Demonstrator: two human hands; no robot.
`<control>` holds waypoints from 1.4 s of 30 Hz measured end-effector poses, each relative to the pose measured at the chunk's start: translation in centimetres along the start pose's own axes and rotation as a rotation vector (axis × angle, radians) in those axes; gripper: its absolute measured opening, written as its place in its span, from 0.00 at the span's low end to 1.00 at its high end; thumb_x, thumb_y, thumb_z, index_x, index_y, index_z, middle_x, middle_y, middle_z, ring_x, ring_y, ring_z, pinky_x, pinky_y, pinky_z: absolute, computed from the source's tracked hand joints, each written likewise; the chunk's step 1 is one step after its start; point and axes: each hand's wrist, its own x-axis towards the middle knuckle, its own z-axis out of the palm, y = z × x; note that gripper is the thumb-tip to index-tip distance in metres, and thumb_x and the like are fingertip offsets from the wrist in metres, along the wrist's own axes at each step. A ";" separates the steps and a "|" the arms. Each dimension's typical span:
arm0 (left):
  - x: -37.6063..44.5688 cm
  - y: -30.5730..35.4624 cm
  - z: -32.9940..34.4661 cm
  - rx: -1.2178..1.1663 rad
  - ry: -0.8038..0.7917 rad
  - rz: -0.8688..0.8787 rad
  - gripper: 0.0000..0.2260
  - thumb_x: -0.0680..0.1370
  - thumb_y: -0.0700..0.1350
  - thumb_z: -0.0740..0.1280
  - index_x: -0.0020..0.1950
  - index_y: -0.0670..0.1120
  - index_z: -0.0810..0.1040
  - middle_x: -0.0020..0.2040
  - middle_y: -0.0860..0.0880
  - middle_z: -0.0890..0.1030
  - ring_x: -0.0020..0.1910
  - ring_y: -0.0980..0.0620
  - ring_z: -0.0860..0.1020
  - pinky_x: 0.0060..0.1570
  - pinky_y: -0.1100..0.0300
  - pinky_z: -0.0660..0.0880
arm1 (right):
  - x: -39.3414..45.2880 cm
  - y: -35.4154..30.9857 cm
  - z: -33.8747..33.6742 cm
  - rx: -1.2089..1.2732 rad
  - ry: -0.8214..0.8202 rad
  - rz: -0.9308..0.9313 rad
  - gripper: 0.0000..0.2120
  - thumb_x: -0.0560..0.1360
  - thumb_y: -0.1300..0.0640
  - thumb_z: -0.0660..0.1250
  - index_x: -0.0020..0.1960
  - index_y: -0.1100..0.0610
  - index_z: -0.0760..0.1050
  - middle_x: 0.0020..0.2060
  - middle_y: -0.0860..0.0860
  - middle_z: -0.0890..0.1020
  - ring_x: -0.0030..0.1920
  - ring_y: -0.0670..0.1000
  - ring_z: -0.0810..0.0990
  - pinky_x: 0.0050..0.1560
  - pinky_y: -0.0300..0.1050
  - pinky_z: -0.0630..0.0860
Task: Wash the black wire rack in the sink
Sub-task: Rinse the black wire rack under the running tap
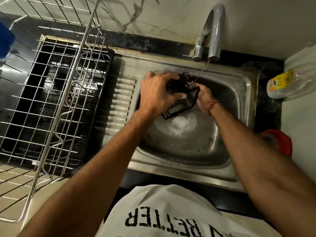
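Observation:
A small black wire rack (pixel 185 90) hangs over the steel sink (pixel 239 93), tilted, under a thin stream of water from the tap (pixel 213 31). My left hand (pixel 157 93) grips the rack from the top and left side. My right hand (pixel 205 98) holds its right edge from below, partly hidden behind the rack. White foam (pixel 181 124) lies on the sink bottom just beneath the rack.
A tall metal dish rack (pixel 56 93) over a black tray stands on the drainboard to the left. A clear bottle with a yellow label (pixel 287 84) lies on the right counter, and a red container (pixel 278 141) sits nearer me. The marble wall is behind the tap.

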 end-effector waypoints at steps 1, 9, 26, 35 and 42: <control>0.2 -0.8 0.2 -0.030 -0.034 -0.037 0.38 0.71 0.76 0.73 0.78 0.61 0.75 0.78 0.52 0.75 0.71 0.47 0.71 0.67 0.51 0.70 | -0.1 -0.3 -0.1 0.000 -0.024 -0.007 0.15 0.83 0.50 0.62 0.50 0.50 0.88 0.49 0.49 0.88 0.56 0.51 0.83 0.66 0.57 0.75; -0.9 -1.4 3.9 -0.288 -0.082 -0.161 0.45 0.74 0.75 0.71 0.83 0.50 0.67 0.76 0.49 0.70 0.71 0.48 0.70 0.68 0.50 0.74 | -4.1 -5.3 1.1 -0.607 -0.057 -0.422 0.24 0.88 0.46 0.55 0.81 0.54 0.66 0.80 0.50 0.67 0.80 0.45 0.63 0.81 0.42 0.59; 2.2 -1.6 6.0 -0.199 -0.119 0.194 0.39 0.75 0.70 0.65 0.76 0.43 0.73 0.66 0.43 0.75 0.60 0.43 0.73 0.65 0.49 0.69 | -5.6 -2.6 1.0 -1.393 0.143 -0.733 0.29 0.87 0.47 0.44 0.84 0.60 0.53 0.84 0.57 0.56 0.84 0.53 0.52 0.84 0.55 0.52; 4.4 1.2 6.6 -0.161 -0.225 0.327 0.41 0.75 0.71 0.71 0.79 0.45 0.71 0.71 0.43 0.73 0.65 0.43 0.71 0.66 0.45 0.76 | -6.4 -0.3 -1.9 -1.212 0.379 -0.663 0.27 0.88 0.51 0.47 0.85 0.59 0.53 0.84 0.55 0.56 0.84 0.52 0.49 0.84 0.55 0.52; 7.6 3.5 5.7 -0.032 -0.348 0.500 0.44 0.74 0.76 0.64 0.80 0.47 0.69 0.75 0.43 0.71 0.70 0.42 0.71 0.70 0.40 0.74 | -6.5 1.2 -3.0 -1.044 0.534 -0.685 0.25 0.89 0.52 0.48 0.84 0.60 0.56 0.84 0.53 0.58 0.84 0.49 0.51 0.83 0.56 0.54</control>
